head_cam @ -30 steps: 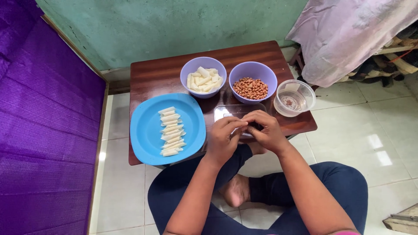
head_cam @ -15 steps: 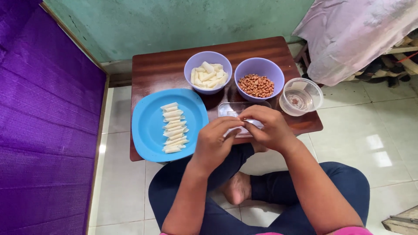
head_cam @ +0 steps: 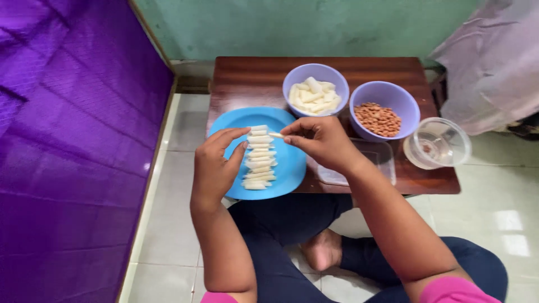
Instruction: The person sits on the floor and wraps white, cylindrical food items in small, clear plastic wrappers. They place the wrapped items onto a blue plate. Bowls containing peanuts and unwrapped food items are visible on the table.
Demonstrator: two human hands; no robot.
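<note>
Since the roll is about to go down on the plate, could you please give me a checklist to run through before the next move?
1. Right hand pinches the white roll: ok.
2. Left hand free, fingers over the blue plate: ok.
3. Row of rolls lined up on the plate: ok.
4. Room at the row's far end: ok.
5. Roll fully closed: cannot tell.
6. Plate fully on the table: not ok, its near rim overhangs the edge.

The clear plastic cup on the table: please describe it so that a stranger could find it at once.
Start at the low brown table and go to the corner near the person's right hand. The clear plastic cup stands there, beside the purple bowl of nuts. It alone is see-through and nearly empty.
</note>
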